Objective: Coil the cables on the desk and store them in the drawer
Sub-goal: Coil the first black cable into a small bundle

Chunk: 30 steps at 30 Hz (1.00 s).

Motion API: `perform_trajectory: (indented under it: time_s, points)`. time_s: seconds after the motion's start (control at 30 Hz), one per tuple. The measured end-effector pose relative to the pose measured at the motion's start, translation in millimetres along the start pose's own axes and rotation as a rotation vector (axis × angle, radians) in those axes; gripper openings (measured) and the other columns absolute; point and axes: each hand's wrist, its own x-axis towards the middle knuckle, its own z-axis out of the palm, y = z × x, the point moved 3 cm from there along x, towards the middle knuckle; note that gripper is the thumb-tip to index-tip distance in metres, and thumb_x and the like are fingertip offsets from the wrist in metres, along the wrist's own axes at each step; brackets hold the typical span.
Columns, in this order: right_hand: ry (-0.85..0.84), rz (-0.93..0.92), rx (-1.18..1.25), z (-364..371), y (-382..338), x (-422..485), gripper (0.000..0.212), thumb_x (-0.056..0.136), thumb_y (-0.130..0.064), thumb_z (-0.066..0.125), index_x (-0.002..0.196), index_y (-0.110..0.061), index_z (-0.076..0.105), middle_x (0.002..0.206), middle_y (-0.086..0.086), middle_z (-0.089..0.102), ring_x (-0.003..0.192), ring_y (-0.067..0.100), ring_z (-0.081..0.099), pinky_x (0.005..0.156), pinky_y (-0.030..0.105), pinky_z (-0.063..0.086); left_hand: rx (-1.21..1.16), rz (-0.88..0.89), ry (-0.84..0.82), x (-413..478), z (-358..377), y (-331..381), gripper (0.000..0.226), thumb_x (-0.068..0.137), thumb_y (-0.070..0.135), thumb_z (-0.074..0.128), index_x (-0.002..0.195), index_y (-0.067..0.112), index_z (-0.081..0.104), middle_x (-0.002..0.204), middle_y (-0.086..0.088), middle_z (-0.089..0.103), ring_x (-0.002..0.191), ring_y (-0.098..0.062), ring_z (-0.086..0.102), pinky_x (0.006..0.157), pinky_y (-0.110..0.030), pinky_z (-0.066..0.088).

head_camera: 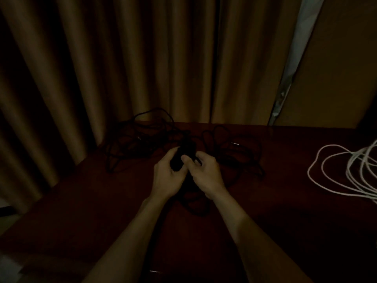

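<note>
Left hand (167,176) and right hand (206,174) both grip a bundled black cable (179,160); a white cable (346,170) lies well right.

No readable text, labels or signs.

Very dim, grainy wide-angle shot — black corners, soft focus, faint light from upper right

Dim curtained (122,58) room, wooden desk (81,211)
</note>
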Motion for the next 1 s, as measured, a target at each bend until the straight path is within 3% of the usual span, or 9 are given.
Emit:
perform_trajectory:
  time_s: [0.07,0.17,0.33,0.5,0.63,0.8,0.87,0.93,1.0]
  points:
    - [-0.060,-0.028,0.001,-4,0,3,0.016,0.101,-0.022,0.067,0.110,-0.011,0.074,0.103,-0.003,0.076,0.101,0.008,0.072,0.098,0.020,0.053,-0.233,-0.170,-0.066,5,-5,-5,0.031,0.095,0.014,0.072,0.125,0.021,0.065,0.115,0.006,0.072,0.104,-0.009,0.071,0.083,-0.023,0.058]
    - [-0.121,-0.010,0.032,-15,-2,7,0.014,0.103,-0.017,0.063,0.107,-0.007,0.072,0.090,-0.002,0.074,0.077,0.002,0.071,0.069,0.017,0.053,-0.476,-0.397,-0.189,10,-10,-15,0.030,0.089,0.022,0.060,0.118,0.020,0.065,0.114,-0.006,0.071,0.097,-0.020,0.071,0.078,-0.034,0.057]
    - [-0.189,0.032,0.082,-17,-3,9,0.014,0.106,-0.011,0.055,0.104,-0.003,0.066,0.073,-0.009,0.063,0.047,-0.005,0.055,0.046,0.009,0.039,-0.369,-0.358,-0.369,9,-8,-19,0.050,0.090,0.037,0.073,0.136,0.020,0.065,0.125,-0.003,0.073,0.116,-0.025,0.070,0.096,-0.041,0.057]
    - [-0.235,0.028,0.056,-15,-1,8,0.021,0.107,-0.011,0.054,0.088,-0.014,0.064,0.064,-0.014,0.061,0.042,0.002,0.043,0.041,0.016,0.033,-0.276,-0.254,-0.322,6,-7,-15,0.032,0.096,0.021,0.073,0.126,0.012,0.066,0.119,-0.007,0.074,0.109,-0.024,0.073,0.088,-0.037,0.061]
    - [-0.158,0.003,-0.014,-16,0,7,0.016,0.104,-0.013,0.060,0.090,-0.009,0.067,0.076,-0.009,0.070,0.044,0.012,0.051,0.047,0.021,0.043,-0.180,-0.194,-0.253,3,-6,-15,0.031,0.094,0.025,0.076,0.120,0.014,0.064,0.115,-0.004,0.073,0.104,-0.017,0.073,0.087,-0.036,0.061]
    - [-0.102,0.058,-0.029,-13,2,6,0.014,0.102,-0.021,0.065,0.096,-0.009,0.064,0.078,-0.001,0.062,0.051,0.002,0.053,0.053,0.021,0.044,0.049,-0.116,-0.140,3,-6,-8,0.020,0.099,0.028,0.067,0.115,0.020,0.059,0.099,0.006,0.072,0.081,-0.003,0.071,0.069,-0.028,0.059]
    - [-0.229,0.121,0.045,-6,1,2,0.031,0.103,-0.031,0.063,0.128,-0.015,0.058,0.110,-0.004,0.061,0.071,-0.002,0.061,0.063,0.014,0.047,0.158,-0.068,-0.085,2,-9,-6,0.024,0.101,0.034,0.061,0.120,0.020,0.056,0.097,0.008,0.070,0.077,-0.004,0.070,0.066,-0.031,0.059]
    - [-0.310,0.144,0.051,2,4,0,0.063,0.101,-0.040,0.063,0.153,-0.013,0.041,0.135,-0.008,0.049,0.114,0.002,0.059,0.082,0.010,0.046,0.298,-0.019,-0.048,1,-9,-6,0.029,0.104,0.034,0.056,0.123,0.014,0.052,0.091,0.003,0.068,0.072,-0.013,0.068,0.058,-0.037,0.057]
    - [-0.226,0.061,0.070,7,2,-2,0.040,0.101,-0.036,0.063,0.133,-0.013,0.057,0.123,-0.024,0.057,0.114,-0.007,0.055,0.084,0.009,0.044,0.491,0.044,-0.018,0,-4,-3,0.025,0.104,0.028,0.054,0.121,0.011,0.048,0.087,-0.002,0.065,0.065,-0.015,0.062,0.049,-0.032,0.047]
